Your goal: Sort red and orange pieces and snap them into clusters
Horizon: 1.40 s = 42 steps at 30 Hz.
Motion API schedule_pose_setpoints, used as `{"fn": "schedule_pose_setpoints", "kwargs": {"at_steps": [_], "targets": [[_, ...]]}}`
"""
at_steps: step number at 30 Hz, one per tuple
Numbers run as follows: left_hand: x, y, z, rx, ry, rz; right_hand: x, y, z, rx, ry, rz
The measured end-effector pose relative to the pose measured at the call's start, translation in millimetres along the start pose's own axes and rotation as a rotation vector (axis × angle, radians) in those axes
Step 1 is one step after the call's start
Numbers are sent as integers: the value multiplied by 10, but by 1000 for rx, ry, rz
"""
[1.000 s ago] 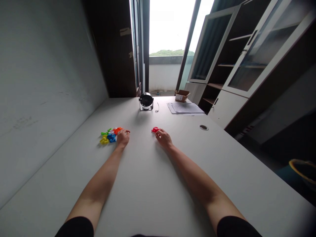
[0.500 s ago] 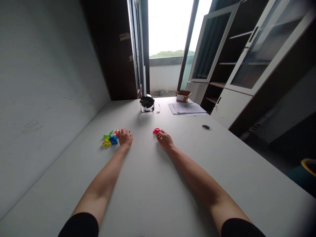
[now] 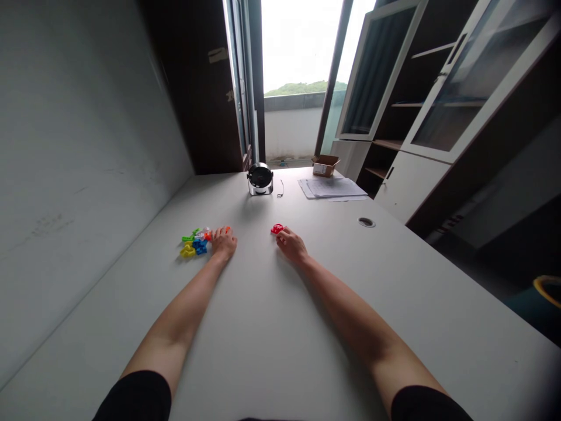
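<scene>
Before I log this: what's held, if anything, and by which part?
The right hand appears to hold the red piece by its near right edge; the left hand partly covers something orange, its hold cannot be told.

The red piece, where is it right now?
In the head view, the red piece is near the picture's centre on the white table, at the fingers of the right hand, right of the colourful pile.

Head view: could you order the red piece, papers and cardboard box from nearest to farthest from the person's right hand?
1. Red piece: at the fingers of the right hand.
2. Papers: ahead, toward the right.
3. Cardboard box: also ahead and rightward, just beyond them.
</scene>
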State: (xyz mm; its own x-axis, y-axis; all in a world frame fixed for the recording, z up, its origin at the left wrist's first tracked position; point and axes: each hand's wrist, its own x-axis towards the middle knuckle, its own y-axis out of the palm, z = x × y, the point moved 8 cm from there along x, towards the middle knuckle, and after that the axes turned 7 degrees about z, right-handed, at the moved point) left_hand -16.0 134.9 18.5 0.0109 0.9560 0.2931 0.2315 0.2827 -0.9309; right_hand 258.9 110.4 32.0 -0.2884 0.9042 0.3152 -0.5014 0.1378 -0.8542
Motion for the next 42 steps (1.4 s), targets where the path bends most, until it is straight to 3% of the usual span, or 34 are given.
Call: {"fn": "schedule_pose_setpoints", "kwargs": {"at_steps": [6, 11, 20, 27, 32, 35, 42], "targets": [[-153, 152, -318, -95, 68, 80, -3, 5, 4, -7, -7, 3], [-306, 86, -490, -136, 133, 72, 9, 29, -15, -17, -1, 17], [-348, -83, -440, -195, 187, 73, -13, 31, 28, -43, -32, 32], [-383, -123, -639, -285, 317, 113, -25, 49, 66, -75, -57, 59], [-356, -208, -496, -286, 170, 33, -23, 66, 68, -76, -102, 59], [-361, -214, -454, -252, 135, 41, -26, 69, 88, -89, -124, 66], [-454, -157, -767, -286, 356, 174, -48, 58, 226, -100, -215, 80]]}}
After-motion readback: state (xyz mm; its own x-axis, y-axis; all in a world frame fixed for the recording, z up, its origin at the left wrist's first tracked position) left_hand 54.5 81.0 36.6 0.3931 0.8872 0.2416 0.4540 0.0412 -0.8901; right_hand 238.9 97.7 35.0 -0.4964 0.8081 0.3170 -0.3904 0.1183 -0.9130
